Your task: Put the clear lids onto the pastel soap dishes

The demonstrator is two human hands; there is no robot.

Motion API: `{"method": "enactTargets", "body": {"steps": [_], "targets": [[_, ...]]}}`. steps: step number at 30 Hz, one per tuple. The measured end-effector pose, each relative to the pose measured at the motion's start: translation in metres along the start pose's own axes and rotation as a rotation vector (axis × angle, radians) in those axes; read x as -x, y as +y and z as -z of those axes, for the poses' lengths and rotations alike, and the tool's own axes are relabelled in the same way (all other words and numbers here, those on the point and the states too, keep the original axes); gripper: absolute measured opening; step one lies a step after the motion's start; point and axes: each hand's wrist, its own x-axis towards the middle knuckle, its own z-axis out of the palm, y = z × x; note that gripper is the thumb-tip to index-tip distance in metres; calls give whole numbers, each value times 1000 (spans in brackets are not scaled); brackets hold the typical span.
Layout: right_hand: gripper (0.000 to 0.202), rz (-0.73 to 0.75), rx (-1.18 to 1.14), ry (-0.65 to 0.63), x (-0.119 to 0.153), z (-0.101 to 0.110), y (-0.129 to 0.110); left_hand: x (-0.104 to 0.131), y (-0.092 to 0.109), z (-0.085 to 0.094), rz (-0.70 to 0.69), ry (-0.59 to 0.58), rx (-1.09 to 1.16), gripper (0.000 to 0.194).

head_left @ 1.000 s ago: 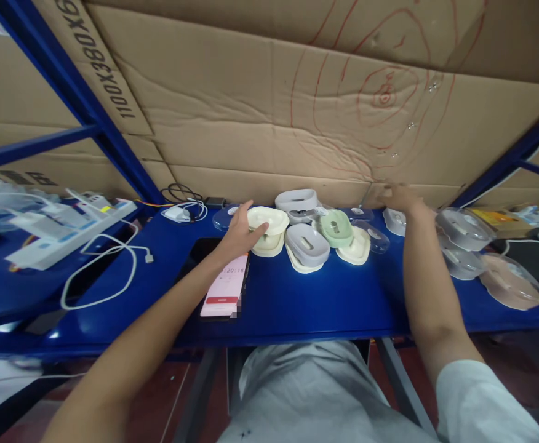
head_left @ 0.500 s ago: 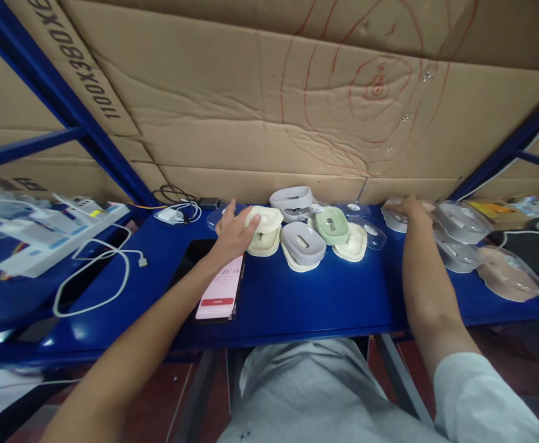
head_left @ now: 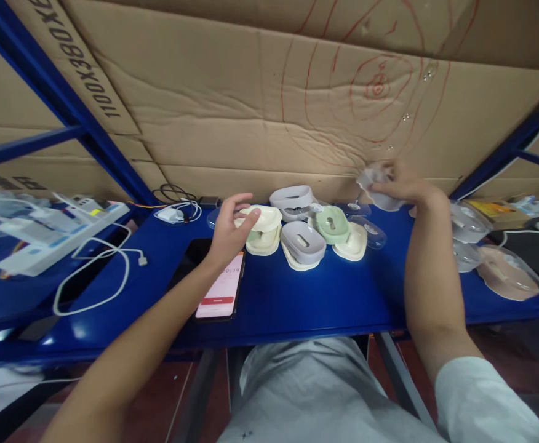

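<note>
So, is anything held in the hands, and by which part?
The right hand holds a greyish piece by its right side. The left hand touches the left end of the upper cream dish; its grip is unclear.

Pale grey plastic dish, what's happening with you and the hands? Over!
Right hand holding pale grey plastic dish, raised by brown cardboard. Left hand touching cream oval plastic dish, grip unclear. Between hands: light green oval plastic dish.
</note>
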Motion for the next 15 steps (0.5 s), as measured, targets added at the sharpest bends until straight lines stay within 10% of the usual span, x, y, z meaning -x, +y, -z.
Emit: {"method": "enactTargets", "body": {"steps": [5,9,15], "targets": [[80,623,-387,-300,42,-38,-101,13,13,-10,242,-400,541,118],[73,907,-520,-365,74,-85,-161,19,21,-16,328,-421,739,100],[81,700,-591,-368,39,-99,-126,14,21,-11,342,-320,783,99]]}}
